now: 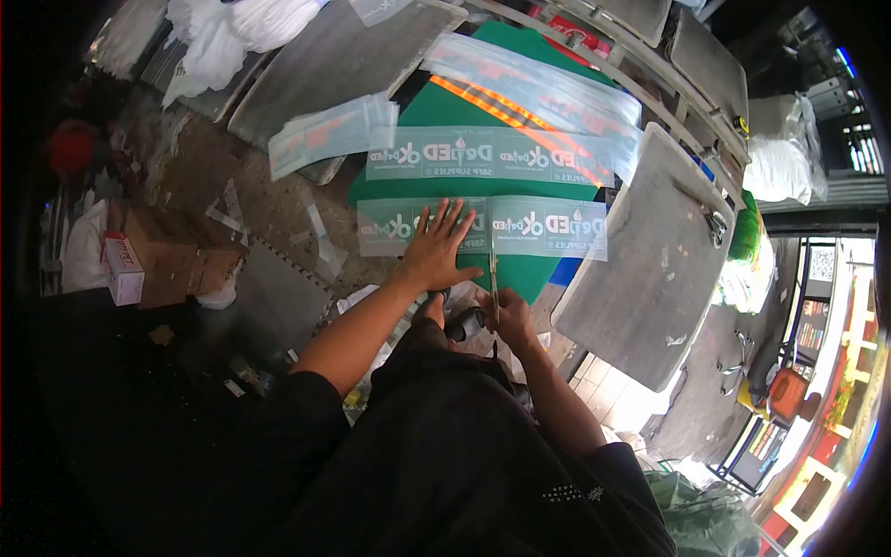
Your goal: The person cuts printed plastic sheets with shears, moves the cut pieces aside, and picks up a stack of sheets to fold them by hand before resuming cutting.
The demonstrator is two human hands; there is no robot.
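Observation:
A printed translucent plastic strip (557,218) lies across a green board (534,274) in front of me. My left hand (439,249) presses on this strip with its fingers spread. My right hand (510,320) grips a pair of scissors (494,278), whose blades point away from me at the strip's near edge, near its middle. Just beyond lies a second printed strip (473,165) with the same mirrored lettering. A stack of similar strips (538,79) rests at the far side of the board, and another stack (329,139) is at its left.
Grey flat panels (640,269) flank the board on the right, with another pair of scissors (716,226) on one. Cardboard boxes (162,246) stand at the left. White bundles (218,37) lie at the upper left. Plastic scraps (325,246) litter the floor.

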